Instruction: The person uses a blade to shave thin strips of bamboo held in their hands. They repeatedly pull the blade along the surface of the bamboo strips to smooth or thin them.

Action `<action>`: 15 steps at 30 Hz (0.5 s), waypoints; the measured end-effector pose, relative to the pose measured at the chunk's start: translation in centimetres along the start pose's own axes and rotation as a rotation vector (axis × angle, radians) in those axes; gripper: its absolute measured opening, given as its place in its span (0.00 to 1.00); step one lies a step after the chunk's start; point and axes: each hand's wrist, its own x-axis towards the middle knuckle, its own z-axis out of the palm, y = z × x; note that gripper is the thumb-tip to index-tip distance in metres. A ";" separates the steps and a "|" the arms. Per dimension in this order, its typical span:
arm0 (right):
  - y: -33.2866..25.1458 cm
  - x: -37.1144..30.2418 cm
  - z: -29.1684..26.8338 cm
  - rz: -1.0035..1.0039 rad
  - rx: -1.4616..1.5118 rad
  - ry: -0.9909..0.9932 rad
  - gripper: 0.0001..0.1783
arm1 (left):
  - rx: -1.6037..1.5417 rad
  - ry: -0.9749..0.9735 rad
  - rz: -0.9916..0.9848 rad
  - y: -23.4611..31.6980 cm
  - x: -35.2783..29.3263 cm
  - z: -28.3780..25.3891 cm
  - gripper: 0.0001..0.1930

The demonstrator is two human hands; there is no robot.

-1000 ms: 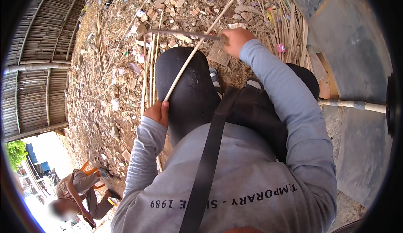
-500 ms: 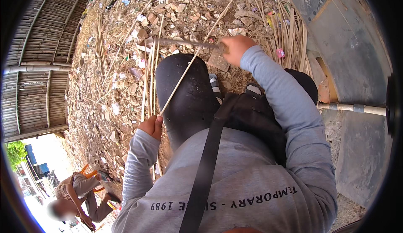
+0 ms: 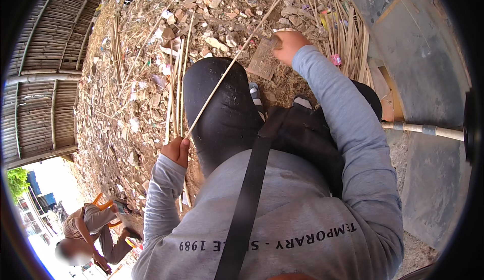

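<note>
My left hand (image 3: 176, 152) is closed round the near end of a long, thin bamboo strip (image 3: 218, 85). The strip slants up and right across my left thigh, and its far end lies over the stony ground. Beyond my knees, to the right of the strip, my right hand (image 3: 292, 47) grips a long-bladed knife (image 3: 275, 42). Only a short brownish part of the knife shows beside the fingers; its blade cannot be made out now. Below that hand a flat brown piece (image 3: 261, 62) lies on the ground.
Several pale strips (image 3: 176, 96) lie left of my knee, and more strips (image 3: 348, 48) are heaped at the right. Grey panels (image 3: 434, 93) and a pole (image 3: 423, 130) stand on the right. At lower left another person (image 3: 91, 224) sits near a bamboo-slat wall (image 3: 38, 113).
The long dark blade that stretched left across the strip no longer shows. My right hand has shifted slightly right and up; my left hand has moved a little left with the strip.
</note>
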 end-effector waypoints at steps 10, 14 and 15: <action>1.0 0.2 -1.6 0.129 0.022 0.060 0.12 | 0.017 0.041 0.015 0.5 -0.2 -0.4 0.25; -1.1 -0.5 -2.1 -0.001 -0.089 0.026 0.12 | 0.067 0.006 -0.007 -0.1 -0.3 -0.8 0.26; -2.5 -1.1 -2.1 -0.001 -0.155 -0.083 0.13 | 0.044 0.012 -0.001 -0.2 -0.4 -0.8 0.26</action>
